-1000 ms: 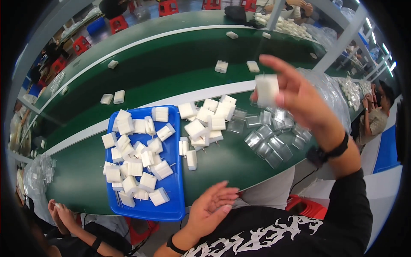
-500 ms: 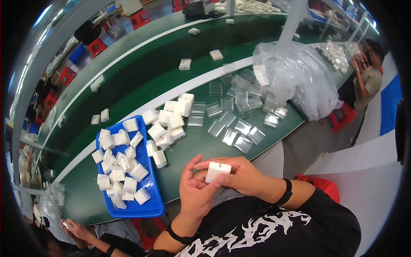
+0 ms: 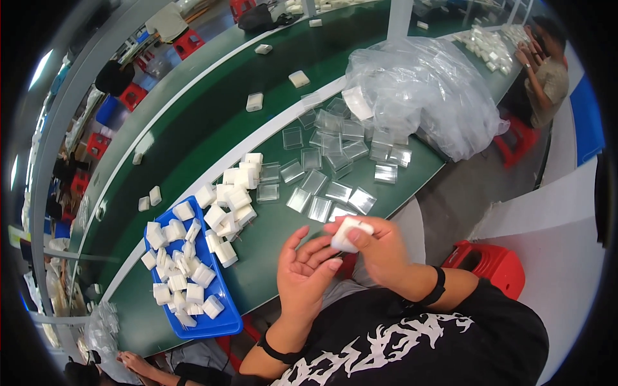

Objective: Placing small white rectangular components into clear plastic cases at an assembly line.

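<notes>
A small white box-shaped piece [image 3: 351, 233] with rounded edges sits between the thumb and fingers of my right hand [image 3: 383, 248], above the near edge of the table. My left hand [image 3: 306, 267] is beside it, palm up and fingers apart, holding nothing. On the table to the left, a blue tray [image 3: 222, 283] is filled with similar white pieces [image 3: 182, 265], some showing thin metal pins. More white pieces [image 3: 226, 198] are heaped against the tray's far right side. Beyond my hands, clear plastic covers [image 3: 320, 183] lie scattered over the green tabletop.
A large clear plastic bag [image 3: 425, 90] covers the table's right part beside a grey post [image 3: 400, 19]. Past a white rail, a green conveyor belt [image 3: 199, 128] carries single white pieces. A red stool [image 3: 492, 267] stands behind my right arm. Other people sit at far right and lower left.
My hands have come apart; the left has let go of the white piece. My right hand has raised it slightly to the right, tilting it. The whole view has shifted a little.
</notes>
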The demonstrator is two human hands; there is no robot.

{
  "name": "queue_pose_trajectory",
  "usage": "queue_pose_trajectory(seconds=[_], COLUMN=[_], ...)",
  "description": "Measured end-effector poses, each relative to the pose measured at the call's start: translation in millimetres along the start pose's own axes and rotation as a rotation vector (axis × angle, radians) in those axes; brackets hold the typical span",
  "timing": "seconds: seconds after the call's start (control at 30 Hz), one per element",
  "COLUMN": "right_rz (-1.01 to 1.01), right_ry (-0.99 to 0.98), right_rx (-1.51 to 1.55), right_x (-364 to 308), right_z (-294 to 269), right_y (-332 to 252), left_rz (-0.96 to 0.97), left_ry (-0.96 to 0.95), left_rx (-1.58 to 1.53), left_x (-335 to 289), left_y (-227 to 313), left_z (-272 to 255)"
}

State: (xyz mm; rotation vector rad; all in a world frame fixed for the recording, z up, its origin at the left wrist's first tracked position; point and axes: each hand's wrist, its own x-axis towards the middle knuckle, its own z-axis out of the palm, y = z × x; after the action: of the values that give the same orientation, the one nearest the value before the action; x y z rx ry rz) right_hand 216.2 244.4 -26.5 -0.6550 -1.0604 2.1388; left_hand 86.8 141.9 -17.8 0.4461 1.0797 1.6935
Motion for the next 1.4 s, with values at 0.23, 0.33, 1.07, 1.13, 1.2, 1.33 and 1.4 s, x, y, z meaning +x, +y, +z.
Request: queue_pose_trajectory(seconds=[0.23,0.33,1.07,1.13,1.2,1.33,1.4], right_rz=[-0.217,-0.182,-0.679,-0.682,-0.71,-0.702,-0.679], right_ry=[0.25,0.257,-0.392,-0.459,-0.584,-0.683,-0.721], right_rx=[-0.098,-0.143,-0.997,-0.984,-1.044,-1.118,-1.159], right_x=[-9,-18,-11,-8,-4,0,0], right_z=[-61,-76,-37,-29,-22,-14,-10], right_y=[-39,-37,-57,-59,-62,-63,-61], left_rz=[0.692,0.713,0.423,0.412,0.402,0.418,0.408], left_ry=[0.006,-0.151,-0.464,-0.46,-0.456,-0.483,-0.485], left_rx=[1.425,1.704,0.71,0.708,0.705,0.716,0.733], left_x=[30,41,-10,-13,-15,-20,-21], left_y=[-1,-13,-1,4,8,17,19], left_z=[19,17,-20,-22,-24,-25,-26])
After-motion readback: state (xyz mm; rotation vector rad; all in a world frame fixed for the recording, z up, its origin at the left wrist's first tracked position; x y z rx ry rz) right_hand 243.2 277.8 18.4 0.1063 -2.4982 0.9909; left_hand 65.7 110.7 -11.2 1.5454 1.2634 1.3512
